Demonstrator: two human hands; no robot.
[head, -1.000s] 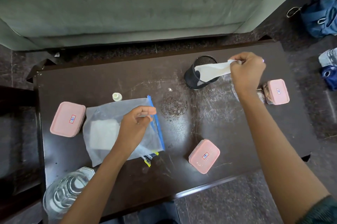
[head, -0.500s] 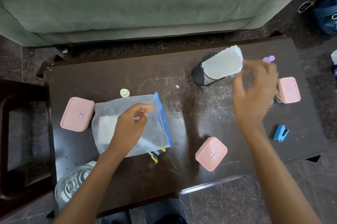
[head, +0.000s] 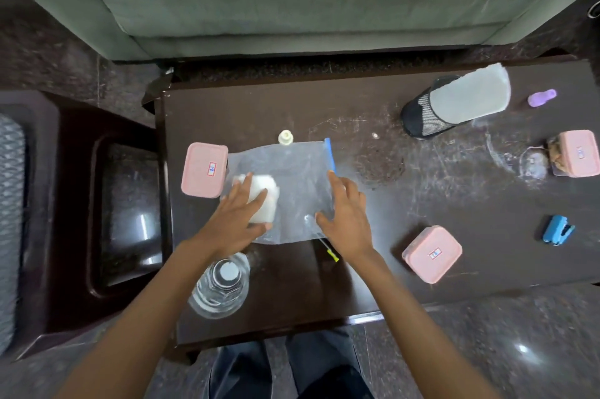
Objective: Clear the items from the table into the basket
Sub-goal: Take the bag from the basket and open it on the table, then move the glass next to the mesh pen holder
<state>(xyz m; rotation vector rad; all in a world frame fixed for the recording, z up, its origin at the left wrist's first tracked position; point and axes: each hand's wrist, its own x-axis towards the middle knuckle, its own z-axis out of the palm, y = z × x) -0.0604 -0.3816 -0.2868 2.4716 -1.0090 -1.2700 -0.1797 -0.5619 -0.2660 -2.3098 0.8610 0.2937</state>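
Head view: both hands flat on the zip bag

Head camera looks down on the dark table (head: 454, 204). The left hand (head: 237, 213) presses straight fingers onto the clear zip bag (head: 292, 178), over a white pad inside it. The right hand (head: 347, 213), fingers spread and relaxed, appears to rest on the bag's blue zip edge, though blur softens the fingertips. The black mesh basket (head: 422, 119) lies tipped at the far right, well apart, with a white sheet (head: 470, 96) sticking out of it.
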